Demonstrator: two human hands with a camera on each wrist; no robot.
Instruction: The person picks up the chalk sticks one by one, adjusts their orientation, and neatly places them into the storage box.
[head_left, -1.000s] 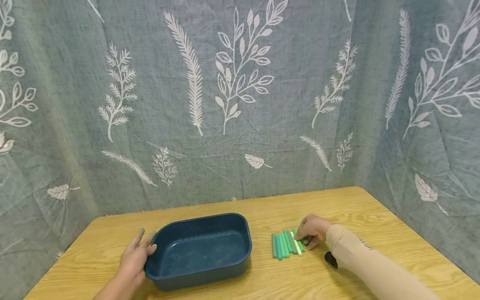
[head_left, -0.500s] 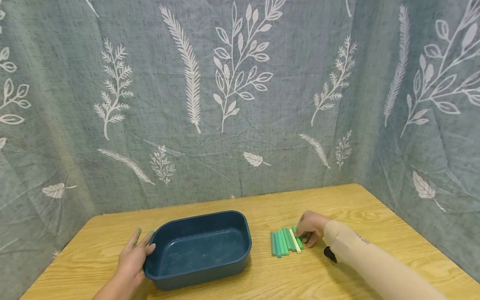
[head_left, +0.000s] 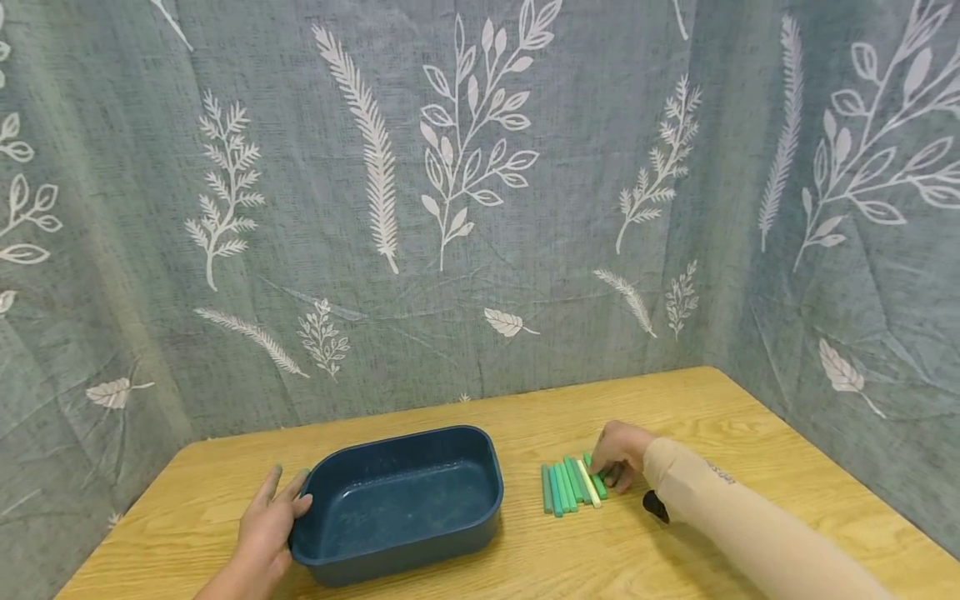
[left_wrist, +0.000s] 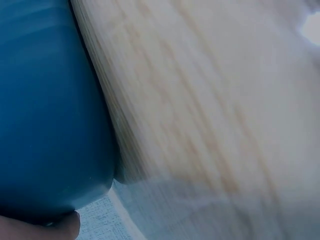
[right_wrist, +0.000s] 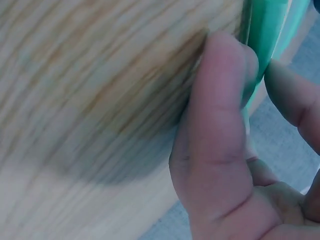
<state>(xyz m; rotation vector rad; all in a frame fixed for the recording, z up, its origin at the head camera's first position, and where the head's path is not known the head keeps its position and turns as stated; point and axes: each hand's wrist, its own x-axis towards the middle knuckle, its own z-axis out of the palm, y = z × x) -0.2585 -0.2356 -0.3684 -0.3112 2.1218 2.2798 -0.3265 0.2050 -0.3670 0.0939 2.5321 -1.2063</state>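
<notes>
At the left end of a dark blue tub (head_left: 401, 546) my left hand (head_left: 266, 517) has its fingers stretched out, the thumb overlapping the rim. In the left wrist view a fingertip (left_wrist: 70, 225) lies against the tub's wall. To the right of the tub, a row of several chalk sticks (head_left: 562, 487) in greens, teal and pale yellow lies side by side on the table. My right hand (head_left: 621, 457) is at the row's right end. Its thumb and a finger pinch the outermost green chalk stick (right_wrist: 265, 35) from both sides, hiding part of it.
The wooden table (head_left: 525, 567) carries the tub and the sticks. A grey-green curtain (head_left: 360, 208) with white leaf prints hangs behind it and along both sides. A small black object (head_left: 656, 506) sits beneath the right sleeve's cuff.
</notes>
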